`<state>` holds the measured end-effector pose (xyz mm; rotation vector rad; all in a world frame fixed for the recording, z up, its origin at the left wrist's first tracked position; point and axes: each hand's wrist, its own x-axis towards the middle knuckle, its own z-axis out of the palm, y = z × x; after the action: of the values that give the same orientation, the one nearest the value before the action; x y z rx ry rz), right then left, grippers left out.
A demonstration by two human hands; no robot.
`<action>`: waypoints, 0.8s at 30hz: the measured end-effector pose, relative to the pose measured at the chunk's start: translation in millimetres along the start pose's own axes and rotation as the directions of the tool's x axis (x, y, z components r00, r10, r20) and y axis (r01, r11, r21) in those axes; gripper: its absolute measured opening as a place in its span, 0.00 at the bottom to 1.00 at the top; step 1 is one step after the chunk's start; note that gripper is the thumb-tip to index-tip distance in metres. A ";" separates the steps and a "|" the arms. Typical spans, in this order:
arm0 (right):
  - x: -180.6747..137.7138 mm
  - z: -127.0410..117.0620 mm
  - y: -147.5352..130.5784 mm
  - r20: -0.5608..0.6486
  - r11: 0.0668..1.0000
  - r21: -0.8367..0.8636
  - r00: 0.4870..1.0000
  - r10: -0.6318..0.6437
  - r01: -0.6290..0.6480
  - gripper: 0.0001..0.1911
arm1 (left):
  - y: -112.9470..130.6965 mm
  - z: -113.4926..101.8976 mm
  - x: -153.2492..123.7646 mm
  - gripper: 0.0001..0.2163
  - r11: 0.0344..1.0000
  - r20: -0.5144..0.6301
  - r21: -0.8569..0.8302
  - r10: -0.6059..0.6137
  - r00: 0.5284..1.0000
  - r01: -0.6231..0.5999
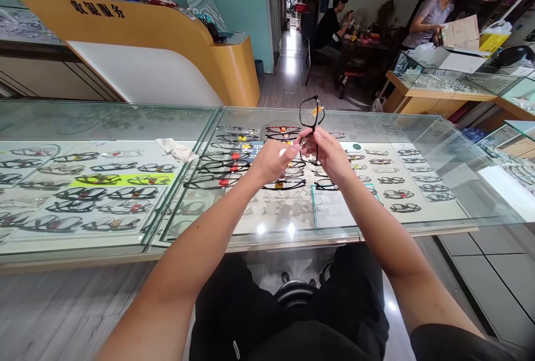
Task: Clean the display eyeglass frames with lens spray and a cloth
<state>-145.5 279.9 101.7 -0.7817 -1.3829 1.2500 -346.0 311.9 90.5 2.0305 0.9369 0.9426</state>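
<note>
A pair of black-framed eyeglasses (312, 127) is held up on end above the glass counter, one lens on top and the other partly behind my fingers. My right hand (330, 152) pinches the frame near its middle. From the other side, my left hand (273, 159) is closed with its fingertips at the lower part of the frame. A small white patch shows by the left thumb; I cannot make out what it is. Below and around both hands, several eyeglasses (223, 167) with red or yellow tags lie in rows on the counter.
The glass display counter (267, 233) spans the view, with more frames inside. A white cloth (178, 150) lies on its left part. A wooden cashier desk (234, 66) stands beyond. One person (330, 29) sits at a far table; another (432, 15) handles a cardboard box (462, 32).
</note>
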 end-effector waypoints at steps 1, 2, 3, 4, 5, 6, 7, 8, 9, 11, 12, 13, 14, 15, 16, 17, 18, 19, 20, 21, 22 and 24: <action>-0.4 0.3 -0.8 0.003 1.000 0.009 1.000 0.005 -0.005 0.25 | 0.7 0.3 -0.3 0.33 1.000 0.001 0.004 0.001 1.000 -0.001; -0.7 0.6 -1.5 0.006 1.000 0.019 1.000 0.006 -0.006 0.25 | 1.6 0.5 -0.6 0.33 1.000 -0.002 0.001 0.001 1.000 -0.001; -1.0 0.8 -2.0 0.008 1.000 0.025 1.000 0.004 -0.004 0.25 | 2.6 0.7 -1.0 0.33 1.000 -0.010 -0.011 0.001 1.000 -0.001; -1.1 1.0 -2.5 0.008 1.000 0.026 1.000 0.001 -0.001 0.25 | 3.7 0.6 -1.4 0.34 1.000 -0.019 -0.031 0.001 1.000 -0.001; -1.2 1.2 -2.8 0.005 1.000 0.019 1.000 -0.004 0.004 0.25 | 4.8 0.3 -1.8 0.34 0.999 -0.030 -0.054 0.000 1.000 -0.002; -1.2 1.3 -3.2 0.001 1.000 0.007 1.000 -0.008 0.008 0.26 | 5.9 -0.3 -2.1 0.35 0.997 -0.044 -0.075 -0.003 0.999 0.000; -1.3 1.5 -3.6 -0.002 1.000 -0.006 1.000 -0.010 0.010 0.26 | 6.9 -1.3 -2.3 0.37 0.996 -0.059 -0.093 -0.008 0.998 0.002; -1.4 1.5 -4.0 -0.003 1.000 -0.015 1.000 -0.011 0.011 0.27 | 7.7 -2.7 -2.3 0.38 0.994 -0.071 -0.106 -0.014 0.997 0.006; -1.4 1.6 -4.4 0.000 1.000 -0.014 1.000 -0.011 0.011 0.27 | 8.3 -4.4 -2.3 0.40 0.993 -0.084 -0.115 -0.019 0.996 0.009; -1.6 1.4 -5.6 0.007 1.000 0.013 1.000 -0.016 0.016 0.26 | 9.1 -8.7 -1.8 0.42 0.990 -0.116 -0.139 -0.024 0.993 0.008; -1.6 1.1 -6.3 0.007 0.999 0.029 1.000 -0.019 0.019 0.25 | 9.2 -11.4 -1.3 0.43 0.988 -0.134 -0.157 -0.024 0.991 0.002; -1.6 0.6 -7.2 0.004 0.999 0.041 1.000 -0.020 0.020 0.25 | 9.1 -14.4 -0.8 0.43 0.984 -0.157 -0.179 -0.023 0.987 -0.005; -1.4 0.0 -8.3 -0.002 0.999 0.046 1.000 -0.021 0.021 0.25 | 8.9 -18.0 -0.3 0.43 0.979 -0.183 -0.202 -0.022 0.983 -0.016; -1.2 -0.8 -9.5 -0.009 0.999 0.047 1.000 -0.022 0.022 0.25 | 8.6 -22.1 0.1 0.43 0.974 -0.211 -0.224 -0.014 0.977 -0.035; -0.8 -1.8 -10.8 -0.016 0.999 0.046 1.000 -0.026 0.027 0.26 | 8.0 -27.1 0.3 0.43 0.968 -0.241 -0.241 0.003 0.971 -0.062; -0.4 -3.0 -12.1 -0.023 0.998 0.049 0.999 -0.032 0.033 0.26 | 7.1 -33.0 0.2 0.43 0.961 -0.278 -0.257 0.023 0.960 -0.098; 0.1 -4.2 -13.3 -0.028 0.997 0.058 0.999 -0.040 0.041 0.26 | 5.6 -40.0 -0.3 0.42 0.953 -0.320 -0.272 0.043 0.946 -0.135; 0.6 -5.6 -14.3 -0.034 0.996 0.072 0.998 -0.048 0.050 0.26 | 3.1 -48.1 -1.5 0.42 0.944 -0.372 -0.281 0.058 0.927 -0.172; 1.1 -6.8 -15.2 -0.038 0.995 0.085 0.998 -0.056 0.059 0.25 | -0.7 -57.5 -3.5 0.40 0.937 -0.432 -0.284 0.064 0.900 -0.203; 1.5 -8.0 -15.8 -0.040 0.994 0.094 0.997 -0.061 0.064 0.25 | -6.2 -68.1 -6.3 0.38 0.934 -0.501 -0.276 0.061 0.863 -0.226; 1.8 -9.0 -16.3 -0.042 0.993 0.097 0.997 -0.065 0.069 0.24 | -13.7 -80.2 -10.2 0.34 0.938 -0.583 -0.246 0.059 0.810 -0.244; 2.3 -10.3 -16.9 -0.046 0.993 0.092 0.996 -0.072 0.076 0.25 | -34.6 -108.4 -21.6 0.30 0.953 -0.748 -0.144 0.073 0.660 -0.268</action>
<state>-133.1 280.7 117.3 -0.6831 -1.2980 1.2247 -456.4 342.1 108.7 1.5208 0.9590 1.9791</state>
